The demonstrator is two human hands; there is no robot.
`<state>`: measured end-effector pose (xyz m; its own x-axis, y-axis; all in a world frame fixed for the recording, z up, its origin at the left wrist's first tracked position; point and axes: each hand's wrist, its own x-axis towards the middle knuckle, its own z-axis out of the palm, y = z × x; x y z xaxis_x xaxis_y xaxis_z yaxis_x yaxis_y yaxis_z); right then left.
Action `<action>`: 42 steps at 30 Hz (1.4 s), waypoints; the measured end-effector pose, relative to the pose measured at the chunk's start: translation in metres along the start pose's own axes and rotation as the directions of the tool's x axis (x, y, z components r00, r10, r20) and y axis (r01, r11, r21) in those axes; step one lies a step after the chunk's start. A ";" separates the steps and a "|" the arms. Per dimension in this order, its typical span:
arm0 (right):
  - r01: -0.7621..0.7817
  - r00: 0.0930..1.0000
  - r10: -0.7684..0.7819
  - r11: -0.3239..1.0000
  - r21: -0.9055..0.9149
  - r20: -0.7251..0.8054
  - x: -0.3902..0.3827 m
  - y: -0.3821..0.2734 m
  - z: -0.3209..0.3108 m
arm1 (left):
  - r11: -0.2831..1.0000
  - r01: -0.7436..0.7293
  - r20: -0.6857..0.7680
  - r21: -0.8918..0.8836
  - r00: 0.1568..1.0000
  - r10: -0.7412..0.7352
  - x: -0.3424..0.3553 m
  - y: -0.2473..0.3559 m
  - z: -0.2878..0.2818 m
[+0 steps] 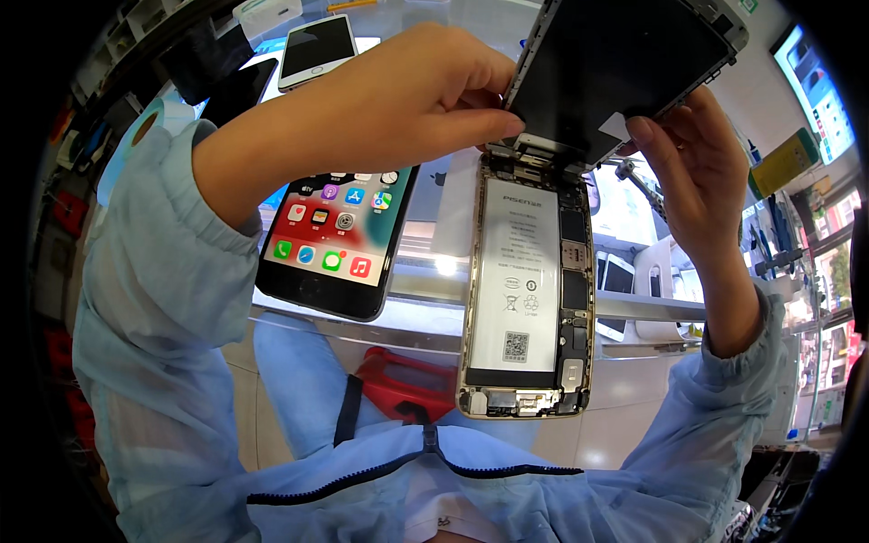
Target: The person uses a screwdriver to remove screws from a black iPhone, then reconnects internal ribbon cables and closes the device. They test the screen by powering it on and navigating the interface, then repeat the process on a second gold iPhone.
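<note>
My left hand (457,95) pinches the lower left edge of a black phone screen (625,68), thumb toward the near corner. With its fingers closed on the screen's right edge, my right hand (692,167) steadies the other side. The screen is raised and tilted over the far end of an opened phone body (575,299); whether a cable joins them I cannot tell. Inside the body lie a long white battery (518,271) and bare circuit parts. A small white patch (615,127) shows on the screen near my right thumb.
Left of the opened phone lies a lit phone (339,235) with app icons. Beyond my left forearm are a white phone (317,50) and a dark phone (240,95). A roll of tape (145,127) is far left. Phones (617,276) show under the glass counter. A red stool (403,380) stands below.
</note>
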<state>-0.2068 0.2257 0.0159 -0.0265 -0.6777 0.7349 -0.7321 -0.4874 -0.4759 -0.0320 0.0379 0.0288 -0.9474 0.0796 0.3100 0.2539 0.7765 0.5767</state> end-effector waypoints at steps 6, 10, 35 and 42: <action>0.074 0.990 -0.091 0.985 -0.158 -0.104 0.001 -0.002 -0.011 | 1.000 0.020 -0.002 -0.003 1.000 -0.020 0.000 -0.002 0.002; 0.226 0.957 -0.135 0.903 -0.366 0.258 0.001 -0.017 -0.018 | 0.999 0.000 -0.002 0.038 1.000 0.000 -0.001 -0.001 0.002; 0.092 0.973 0.029 0.857 -0.506 0.227 -0.013 -0.020 0.004 | 0.998 -0.016 -0.052 -0.057 0.999 0.013 -0.003 -0.009 0.008; 0.138 0.968 -0.004 0.846 -0.515 0.252 -0.012 -0.019 0.004 | 0.997 -0.011 -0.051 -0.073 0.999 0.008 -0.002 -0.010 0.009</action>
<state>-0.1901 0.2408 0.0141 0.1489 -0.7924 0.5916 -0.9737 -0.2218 -0.0520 -0.0341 0.0355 0.0155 -0.9343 0.0535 0.3525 0.2782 0.7278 0.6269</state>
